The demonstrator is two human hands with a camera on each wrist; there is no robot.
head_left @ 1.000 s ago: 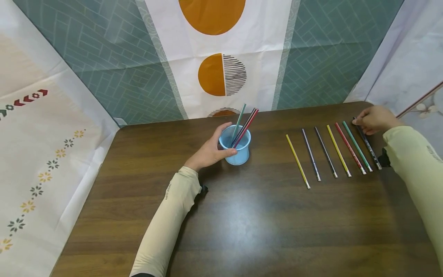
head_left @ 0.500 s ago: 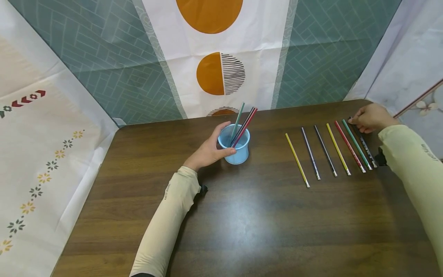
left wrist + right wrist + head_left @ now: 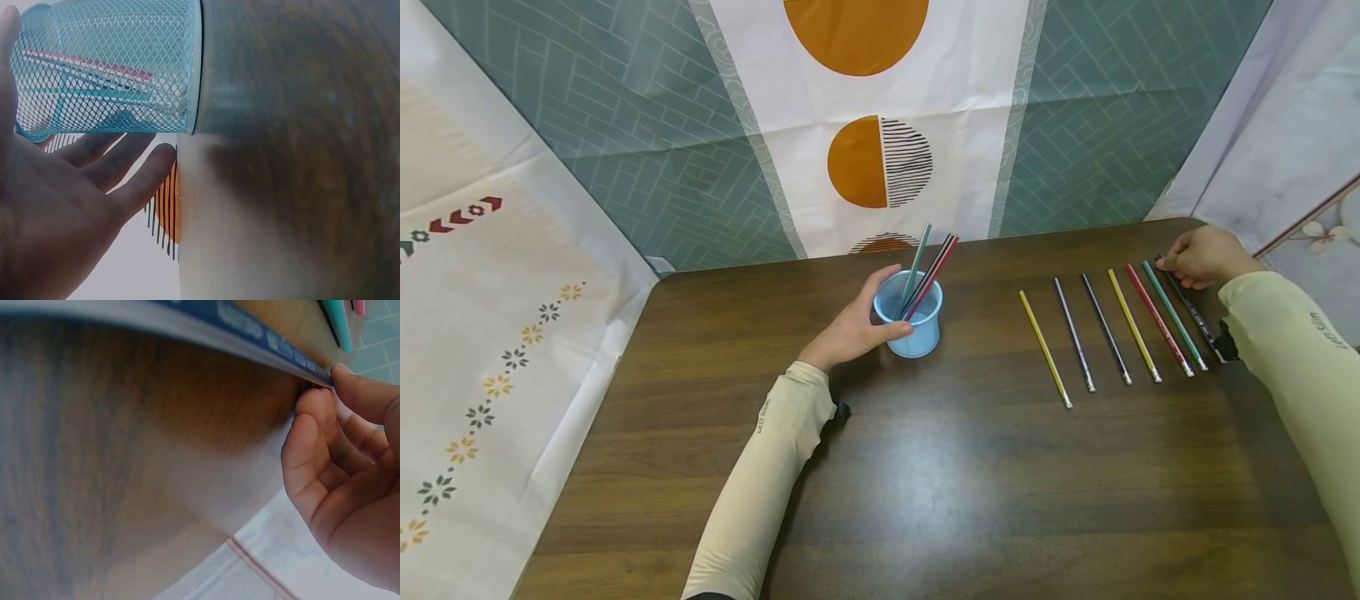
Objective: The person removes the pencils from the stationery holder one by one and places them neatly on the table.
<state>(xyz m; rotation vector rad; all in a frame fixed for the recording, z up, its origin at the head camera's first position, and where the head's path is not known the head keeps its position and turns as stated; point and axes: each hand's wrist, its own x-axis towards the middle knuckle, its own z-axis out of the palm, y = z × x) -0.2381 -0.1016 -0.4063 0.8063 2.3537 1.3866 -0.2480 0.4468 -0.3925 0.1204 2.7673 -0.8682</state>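
In the head view my left hand [image 3: 853, 329] holds a light blue mesh pencil cup [image 3: 922, 340], thumb at its near rim and fingers around the far side. A green pencil [image 3: 916, 262] leans in it beside a red pencil [image 3: 942, 262] and a dark one. At the far right my right hand [image 3: 1206, 257] pinches the upper end of a dark printed pencil [image 3: 1197, 312] between thumb and fingertips. In the right wrist view this pencil [image 3: 250, 328] stretches from the fingertips towards the camera. It lies at the right end of a row, beside a green pencil [image 3: 1175, 315].
The row continues leftward on the wooden table [image 3: 925, 492] with a red pencil [image 3: 1159, 319], a yellow pencil [image 3: 1134, 325], a dark pencil [image 3: 1107, 328], a purplish pencil [image 3: 1075, 333] and another yellow pencil [image 3: 1045, 348]. Patterned cloths [image 3: 1078, 167] hang around the table.
My right hand has shifted slightly left with the dark pencil's upper end, bringing it nearer the green pencil. Its eraser end swung left, then back right. My left hand stays at the cup.
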